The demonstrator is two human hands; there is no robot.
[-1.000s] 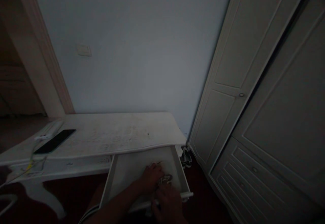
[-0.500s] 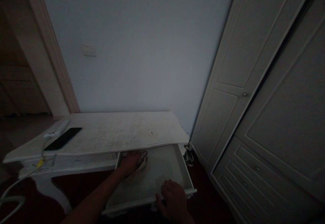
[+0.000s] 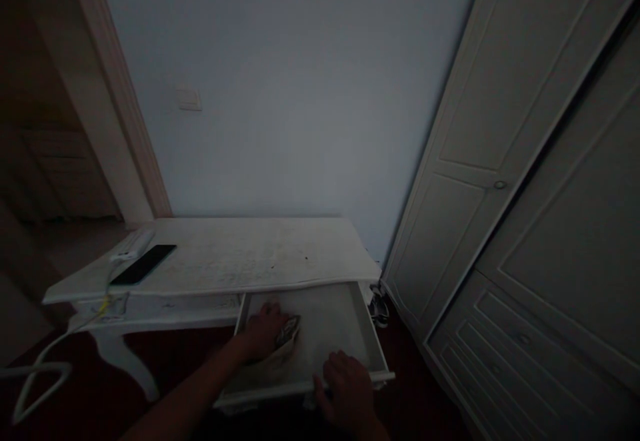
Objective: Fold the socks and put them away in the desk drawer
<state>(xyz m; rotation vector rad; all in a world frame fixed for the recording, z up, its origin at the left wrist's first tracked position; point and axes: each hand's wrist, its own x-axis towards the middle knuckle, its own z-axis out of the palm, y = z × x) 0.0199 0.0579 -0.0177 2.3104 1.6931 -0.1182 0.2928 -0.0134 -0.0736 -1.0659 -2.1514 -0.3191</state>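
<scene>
A white drawer (image 3: 345, 317) is pulled out from the right side of a worn white table (image 3: 240, 244). Inside it, near its left wall, my left hand (image 3: 267, 332) presses down on a crumpled cloth (image 3: 291, 335) with a light and dark pattern, its fingers partly curled over the cloth. The rest of the cloth is hidden under the palm. At the drawer's front edge is my right hand (image 3: 345, 382), its fingers hooked over the top of the front panel and the thumb on the outer side.
A dark phone (image 3: 144, 265) and a white power strip (image 3: 133, 246) with a trailing cable (image 3: 43, 354) are on the table's left end. A grey wardrobe (image 3: 465, 181) stands to the right. Shoes (image 3: 379, 307) sit on the dark red floor between table and wardrobe.
My left hand and the cloth have shifted slightly toward the drawer's front. My right hand stays on the front edge. The whole view has turned a little to the left.
</scene>
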